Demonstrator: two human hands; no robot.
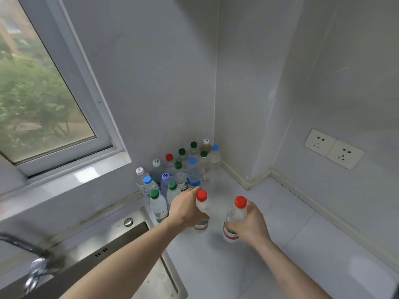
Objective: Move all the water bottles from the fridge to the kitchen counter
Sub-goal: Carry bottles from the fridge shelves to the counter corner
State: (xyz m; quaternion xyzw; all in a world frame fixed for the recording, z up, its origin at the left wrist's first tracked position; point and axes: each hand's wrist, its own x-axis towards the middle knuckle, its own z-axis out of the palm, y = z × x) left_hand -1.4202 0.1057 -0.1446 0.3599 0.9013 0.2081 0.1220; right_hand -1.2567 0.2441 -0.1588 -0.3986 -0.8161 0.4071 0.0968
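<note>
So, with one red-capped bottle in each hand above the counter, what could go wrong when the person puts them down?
1. The left hand holds its red-capped bottle right beside the crowded bottle cluster; a nudge could topple the near ones.
2. The green-capped bottle stands close to the sink edge and might fall in.
3. The right hand holds the other bottle tilted; set down that way, it may tip.

Pale walls, window left, steel sink below, sockets right.
</note>
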